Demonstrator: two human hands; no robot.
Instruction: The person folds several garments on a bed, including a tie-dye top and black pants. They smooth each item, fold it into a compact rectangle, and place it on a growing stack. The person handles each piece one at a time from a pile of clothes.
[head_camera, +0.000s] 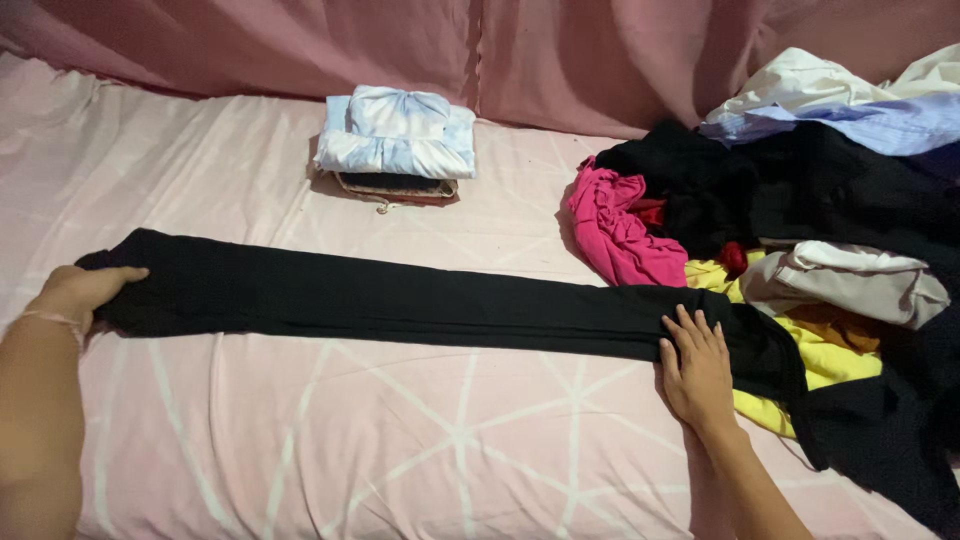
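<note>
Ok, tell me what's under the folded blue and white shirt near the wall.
Under the folded blue and white shirt sits another folded piece, dark with a brownish edge, on the pink sheet. Only its front edge shows; the rest, and anything further below, is covered.

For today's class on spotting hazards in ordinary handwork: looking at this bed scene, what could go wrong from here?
1. The right hand presses the long black garment where it meets the loose pile of clothes; the yellow piece might drag along with it.
2. The left hand grips only the far end, so the middle may wrinkle.
3. The folded stack lies close by and could get knocked.
</note>
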